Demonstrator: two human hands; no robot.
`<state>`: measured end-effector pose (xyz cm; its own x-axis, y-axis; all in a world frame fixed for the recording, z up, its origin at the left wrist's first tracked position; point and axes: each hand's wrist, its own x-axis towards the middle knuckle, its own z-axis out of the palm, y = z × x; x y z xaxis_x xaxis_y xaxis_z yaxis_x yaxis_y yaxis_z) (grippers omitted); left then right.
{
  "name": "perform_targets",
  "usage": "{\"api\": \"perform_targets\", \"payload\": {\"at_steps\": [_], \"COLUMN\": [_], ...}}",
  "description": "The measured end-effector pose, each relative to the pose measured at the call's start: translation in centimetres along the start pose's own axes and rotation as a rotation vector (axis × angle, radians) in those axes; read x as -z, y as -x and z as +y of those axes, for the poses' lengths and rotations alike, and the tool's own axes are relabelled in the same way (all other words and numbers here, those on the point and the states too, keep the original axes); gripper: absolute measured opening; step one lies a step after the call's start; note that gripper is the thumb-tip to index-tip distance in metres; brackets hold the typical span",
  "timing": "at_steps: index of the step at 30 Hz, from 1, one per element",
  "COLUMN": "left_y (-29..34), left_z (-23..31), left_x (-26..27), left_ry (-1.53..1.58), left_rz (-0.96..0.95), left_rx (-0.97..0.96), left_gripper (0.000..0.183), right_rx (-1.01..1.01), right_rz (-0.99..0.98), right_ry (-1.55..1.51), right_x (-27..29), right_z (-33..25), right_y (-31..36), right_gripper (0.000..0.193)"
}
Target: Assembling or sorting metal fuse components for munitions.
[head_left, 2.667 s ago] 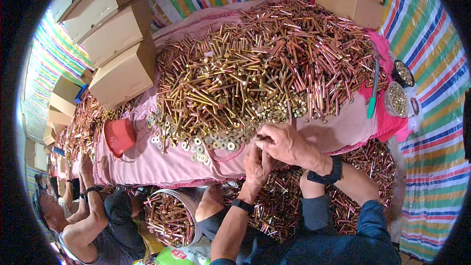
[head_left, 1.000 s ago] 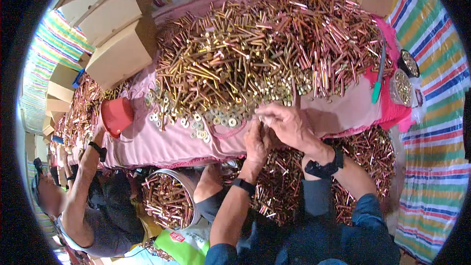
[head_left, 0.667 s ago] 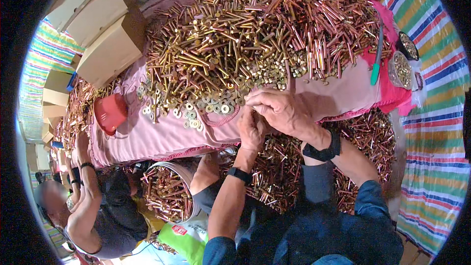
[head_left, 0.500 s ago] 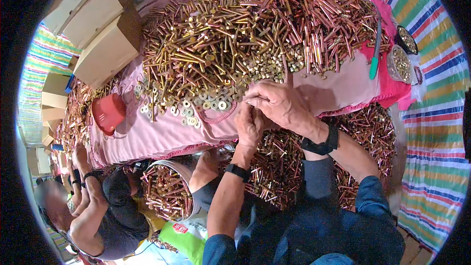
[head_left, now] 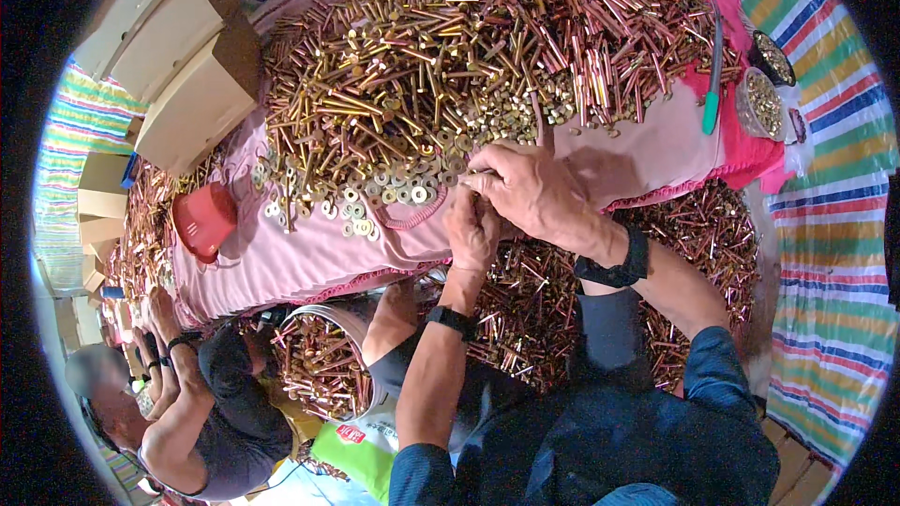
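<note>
Fingertips of both hands pinched together at the near edge of the pile, closed narrowly on something small and brass-coloured, too small to tell whether bolt or washer. Right hand [head_left: 530,189] arched over from the right, knuckles up, thumb and forefinger meeting the left hand [head_left: 472,228] just below it, the two touching. Black wristband on each wrist; dark blue sleeves lower down, entering from the bottom edge. Just left of the fingers, loose washers [head_left: 375,197] scattered flat on a pink cloth [head_left: 309,258], some spilling toward a looped seam in the fabric. Directly above the hands, heap of brass and copper-coloured bolts [head_left: 469,47] covering most of the cloth, lying criss-cross in every direction. Further left on the same cloth, small red scoop-like container [head_left: 204,220], well apart from the hands. At the right end of the heap, green-handled tool [head_left: 712,84] lying on the bolts, and beside it a clear tub [head_left: 761,103] filled with small brass pieces. Below the table edge, more bolts on the ground and a white bucket [head_left: 323,365] full of them, near the left forearm. Cardboard boxes [head_left: 187,66] stacked at upper left. Another person [head_left: 197,412] seated lower left, own hands raised together, apart from the pair at work. Striped tarpaulin [head_left: 825,253] along the right side.
</note>
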<state>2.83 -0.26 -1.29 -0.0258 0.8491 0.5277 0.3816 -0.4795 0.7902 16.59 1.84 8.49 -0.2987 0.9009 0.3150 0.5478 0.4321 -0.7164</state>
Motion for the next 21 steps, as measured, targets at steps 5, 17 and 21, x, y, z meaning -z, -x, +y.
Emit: {"api": "perform_targets", "payload": {"at_steps": [5, 17, 21], "left_y": [0.5, 0.9, 1.3], "left_z": [-0.2, -1.7, -2.5], "left_x": [0.6, -0.3, 0.4], "left_ry": [-0.045, 0.024, -0.048], "left_rz": [-0.050, -0.022, 0.006], "left_rx": [0.065, -0.016, -0.077], "left_gripper": [0.022, 0.042, 0.063], "right_rx": [0.213, 0.044, 0.273], "right_rz": [0.003, -0.046, -0.043], "right_ry": [0.147, 0.052, 0.121], "right_x": [0.9, 0.3, 0.1], "right_z": [-0.5, -0.8, -0.1], "right_y": [0.3, -0.4, -0.2], "right_gripper": [0.020, 0.014, 0.019]}}
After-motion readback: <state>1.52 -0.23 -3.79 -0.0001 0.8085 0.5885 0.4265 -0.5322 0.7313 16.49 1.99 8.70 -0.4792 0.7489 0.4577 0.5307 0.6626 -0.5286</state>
